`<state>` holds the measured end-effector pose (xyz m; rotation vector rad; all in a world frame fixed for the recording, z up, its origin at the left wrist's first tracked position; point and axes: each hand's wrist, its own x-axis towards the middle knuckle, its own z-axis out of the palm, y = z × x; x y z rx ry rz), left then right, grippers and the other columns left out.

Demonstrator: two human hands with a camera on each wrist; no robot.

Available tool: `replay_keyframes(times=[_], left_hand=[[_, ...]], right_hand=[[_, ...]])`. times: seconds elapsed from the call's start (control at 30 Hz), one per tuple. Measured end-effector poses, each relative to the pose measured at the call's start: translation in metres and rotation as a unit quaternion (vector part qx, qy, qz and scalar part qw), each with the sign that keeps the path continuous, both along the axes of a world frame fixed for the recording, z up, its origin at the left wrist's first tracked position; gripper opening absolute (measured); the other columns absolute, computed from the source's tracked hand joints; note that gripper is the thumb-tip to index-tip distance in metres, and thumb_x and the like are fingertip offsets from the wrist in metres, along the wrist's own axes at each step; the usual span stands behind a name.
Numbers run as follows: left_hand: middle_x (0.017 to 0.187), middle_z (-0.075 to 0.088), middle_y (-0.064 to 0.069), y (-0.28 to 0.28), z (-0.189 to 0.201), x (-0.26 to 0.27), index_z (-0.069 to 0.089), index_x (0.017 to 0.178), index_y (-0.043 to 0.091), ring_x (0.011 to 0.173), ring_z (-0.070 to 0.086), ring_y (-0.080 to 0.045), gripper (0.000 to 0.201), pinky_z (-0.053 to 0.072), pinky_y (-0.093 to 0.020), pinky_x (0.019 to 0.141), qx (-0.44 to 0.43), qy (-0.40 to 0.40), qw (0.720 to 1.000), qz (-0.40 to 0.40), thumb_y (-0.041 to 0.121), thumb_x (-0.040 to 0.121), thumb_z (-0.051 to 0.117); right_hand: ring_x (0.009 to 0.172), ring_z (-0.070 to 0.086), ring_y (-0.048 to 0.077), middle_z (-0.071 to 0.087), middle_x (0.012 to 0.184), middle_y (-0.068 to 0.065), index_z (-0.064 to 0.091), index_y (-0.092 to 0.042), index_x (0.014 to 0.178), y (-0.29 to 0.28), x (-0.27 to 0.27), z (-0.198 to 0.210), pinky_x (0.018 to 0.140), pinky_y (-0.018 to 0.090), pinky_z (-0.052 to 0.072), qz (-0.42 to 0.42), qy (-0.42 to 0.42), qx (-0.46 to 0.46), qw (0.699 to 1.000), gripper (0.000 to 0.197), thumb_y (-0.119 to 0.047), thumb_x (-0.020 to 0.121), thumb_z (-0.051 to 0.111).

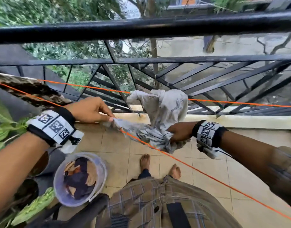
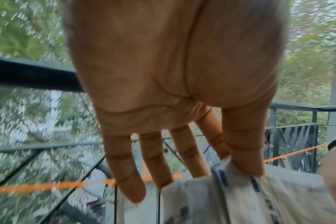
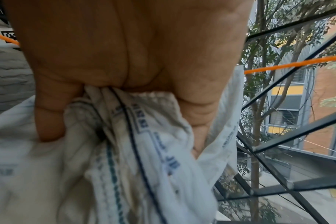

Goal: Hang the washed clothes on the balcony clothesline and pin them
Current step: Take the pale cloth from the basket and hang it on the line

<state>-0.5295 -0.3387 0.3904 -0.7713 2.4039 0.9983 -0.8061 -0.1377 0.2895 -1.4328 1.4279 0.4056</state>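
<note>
A crumpled white cloth (image 1: 164,112) with blue print lies bunched over two orange clotheslines, the near clothesline (image 1: 199,170) and the far clothesline (image 1: 240,103). My left hand (image 1: 92,111) pinches one corner of the cloth between thumb and forefinger (image 2: 244,144), its other fingers spread straight. My right hand (image 1: 179,131) grips a thick bunch of the cloth (image 3: 136,144) in a closed fist, just above the near clothesline. No clothes pegs show in any view.
A clear plastic bucket (image 1: 98,162) holding dark and tan clothes stands on the tiled floor at lower left. The black metal railing (image 1: 141,28) runs across just beyond the lines. Green plants (image 1: 3,129) crowd the left edge. My bare feet (image 1: 145,162) stand below the near line.
</note>
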Motion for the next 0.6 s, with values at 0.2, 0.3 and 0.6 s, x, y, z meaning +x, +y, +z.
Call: replay_keyframes(times=[0.2, 0.3, 0.6], left_hand=[[0.078, 0.075, 0.018, 0.02, 0.065, -0.042, 0.076, 0.083, 0.044, 0.071, 0.069, 0.002, 0.017, 0.057, -0.028, 0.074, -0.059, 0.002, 0.998, -0.012, 0.027, 0.087, 0.077], [0.082, 0.077, 0.017, 0.024, 0.092, -0.063, 0.079, 0.092, 0.037, 0.078, 0.071, -0.004, 0.008, 0.058, -0.036, 0.077, -0.093, 0.007, 0.996, -0.01, 0.033, 0.088, 0.072], [0.086, 0.076, 0.01, 0.049, 0.049, -0.137, 0.079, 0.094, 0.028, 0.077, 0.069, -0.01, 0.011, 0.053, -0.028, 0.073, -0.113, 0.003, 0.987, -0.117, 0.034, 0.091, 0.071]], right_hand=[[0.063, 0.065, 0.019, 0.069, 0.073, 0.001, 0.057, -0.033, 0.07, 0.009, -0.015, 0.016, 0.059, 0.028, 0.052, 0.002, -0.034, -0.02, 0.999, 0.013, -0.023, 0.078, 0.061], [0.076, 0.069, 0.026, 0.072, 0.082, 0.005, 0.056, -0.045, 0.067, 0.016, -0.024, 0.02, 0.071, 0.037, 0.057, -0.01, -0.035, -0.033, 0.999, 0.015, -0.032, 0.07, 0.062], [0.084, 0.06, 0.026, 0.066, 0.087, 0.002, 0.058, -0.022, 0.088, 0.046, -0.048, 0.048, 0.073, 0.033, 0.049, -0.039, -0.026, -0.125, 0.991, 0.005, -0.024, 0.084, 0.061]])
